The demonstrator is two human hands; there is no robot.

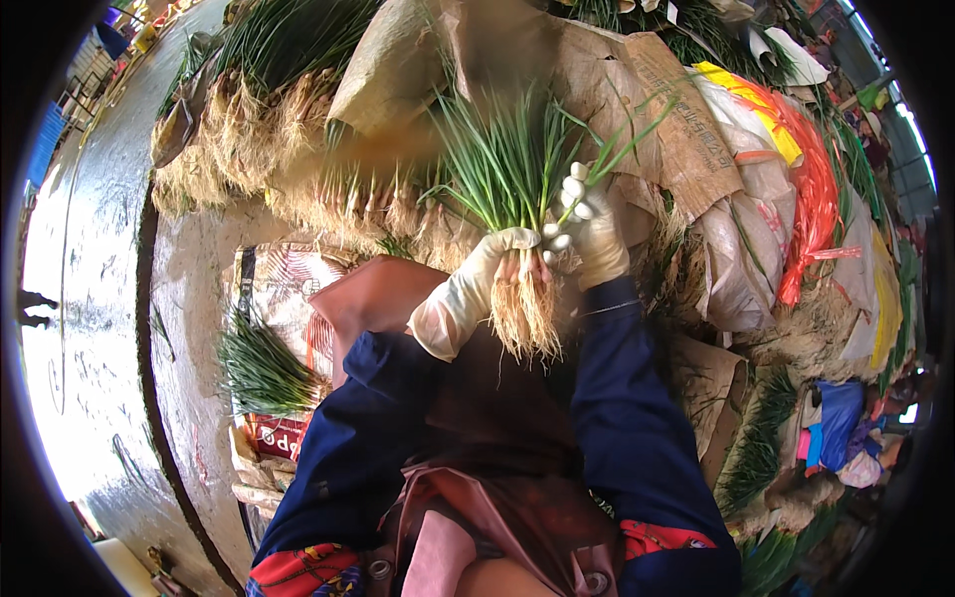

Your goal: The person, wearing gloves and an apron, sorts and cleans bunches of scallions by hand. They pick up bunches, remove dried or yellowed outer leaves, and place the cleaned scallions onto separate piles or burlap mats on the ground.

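Observation:
A bunch of spring onions is upright in front of me, its green leaves fanned away from me and its pale, stringy roots hanging toward my apron. Closed round the stems just above the white ends is my left hand, in a pale glove. My right hand, gloved too, is at the right side of the same bunch. Its fingers curl in against the stems and lower leaves, white fingertips showing; part of its grip is hidden. A reddish-brown apron covers my lap beneath the roots.
Rooted spring onions lie heaped at the far left, partly under brown sacking. A smaller bunch rests on a printed sack at my left. Red plastic strands drape over white sacks at right. Wet concrete floor runs along the left.

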